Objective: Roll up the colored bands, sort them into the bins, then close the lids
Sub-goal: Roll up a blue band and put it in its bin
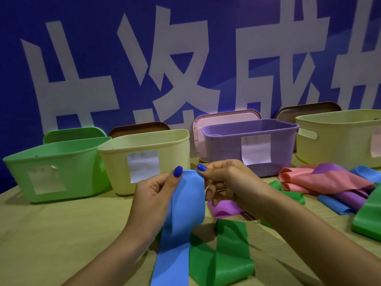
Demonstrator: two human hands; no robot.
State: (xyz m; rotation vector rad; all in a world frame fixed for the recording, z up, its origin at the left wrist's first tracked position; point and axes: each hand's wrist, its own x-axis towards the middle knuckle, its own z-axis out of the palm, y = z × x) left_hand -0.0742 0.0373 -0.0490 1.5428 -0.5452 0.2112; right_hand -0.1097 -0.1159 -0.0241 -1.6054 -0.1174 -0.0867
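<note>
Bands of stretchy colour lie scattered over the tabletop (51, 234), and the one in hand is the blue band (185, 205), held up just in front of the pale yellow bin (165, 145) with its long tail trailing down toward the person. The left hand (154, 195) pinches the band's top edge between thumb and fingers, and the right hand (224, 182) pinches the same edge at its other corner, so the end is stretched flat between them. No roll has formed yet, so this looks like the very start of rolling. To do it well, I would say, the first turn should be folded over tight and square to the band's sides, with both thumbs keeping even tension, or the roll will cone out to one side. The tail crosses a green band (222, 254) lying just right of it, and could drag that along as it is wound in; lifting the blue one clear first seems wise. Right of the yellow bin stands the purple bin (226, 149), left of it the green bin (78, 162); all are open, lids propped behind. A heap of pink, purple and blue bands (329, 182) waits further to the right.
</note>
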